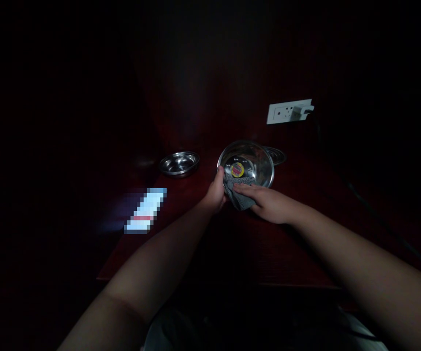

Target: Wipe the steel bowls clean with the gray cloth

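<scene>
Hands on steel bowl, grey cloth at rim

Head view: left hand (pixel 216 191) grips the left rim of the tilted bowl (pixel 263 168); right hand (pixel 269 202) presses the cloth (pixel 241 195) on its near rim. Bowl is above the red tabletop (pixel 239 253), yellow sticker (pixel 237 169) inside. Shallow dish (pixel 180 164) to the left, bright phone (pixelated) (pixel 145 210) nearer, round lid (pixel 277 156) partly behind bowl, wall socket (pixel 279 113) beyond.

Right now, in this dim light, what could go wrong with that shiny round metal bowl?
The shiny round metal bowl is tilted and held near its rim by the left hand; it might slip if the right hand presses the gray textured cloth hard. Also, the flat round metal piece partly hidden behind it could get bumped.
</scene>
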Demonstrator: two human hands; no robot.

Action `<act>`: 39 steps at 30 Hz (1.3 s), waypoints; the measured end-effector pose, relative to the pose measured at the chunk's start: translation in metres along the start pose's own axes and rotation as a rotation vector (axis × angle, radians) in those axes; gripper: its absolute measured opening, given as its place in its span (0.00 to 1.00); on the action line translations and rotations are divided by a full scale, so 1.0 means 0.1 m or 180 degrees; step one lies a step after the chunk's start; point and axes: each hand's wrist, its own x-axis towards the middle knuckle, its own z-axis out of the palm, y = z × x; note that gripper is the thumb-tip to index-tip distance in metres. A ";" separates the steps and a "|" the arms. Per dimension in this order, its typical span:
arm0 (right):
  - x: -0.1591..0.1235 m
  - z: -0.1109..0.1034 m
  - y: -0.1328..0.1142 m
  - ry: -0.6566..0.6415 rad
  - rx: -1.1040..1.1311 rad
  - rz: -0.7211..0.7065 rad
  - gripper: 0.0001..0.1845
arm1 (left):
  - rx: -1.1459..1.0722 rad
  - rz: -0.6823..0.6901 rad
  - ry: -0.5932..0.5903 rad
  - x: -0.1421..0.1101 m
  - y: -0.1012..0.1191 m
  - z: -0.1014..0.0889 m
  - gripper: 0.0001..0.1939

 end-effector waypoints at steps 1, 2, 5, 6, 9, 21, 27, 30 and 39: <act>0.00 0.00 0.00 0.0024 0.0039 -0.0025 0.33 | -0.0056 0.0002 -0.0096 -0.01 0.01 0.01 0.32; 0.00 -0.01 -0.01 0.0053 0.0071 -0.0049 0.34 | -0.0106 -0.0005 -0.0203 -0.03 0.01 0.02 0.31; 0.00 -0.02 -0.03 0.0147 0.0149 -0.0103 0.33 | -0.0158 -0.0152 -0.0490 -0.08 0.03 0.04 0.29; 0.00 -0.03 -0.04 0.0174 0.0176 -0.0113 0.33 | -0.0130 -0.0254 -0.0550 -0.10 0.03 0.05 0.28; -0.01 -0.03 -0.05 0.0241 0.0219 -0.0129 0.35 | 0.0008 -0.0584 -0.0684 -0.13 0.03 0.05 0.30; 0.02 -0.01 -0.04 0.0155 0.0202 -0.0083 0.34 | 0.0099 -0.0809 -0.0617 -0.19 0.06 0.08 0.34; 0.00 -0.02 -0.07 0.0079 0.0263 -0.0016 0.27 | -0.0053 -0.0722 -0.0504 -0.16 0.04 0.09 0.34; 0.00 -0.04 -0.11 0.0081 0.0311 -0.0009 0.24 | -0.0208 -0.0602 -0.0533 -0.14 0.03 0.10 0.35; -0.01 -0.10 -0.07 -0.0121 0.0176 0.0089 0.24 | -0.0441 -0.0339 -0.0495 -0.12 0.02 0.13 0.33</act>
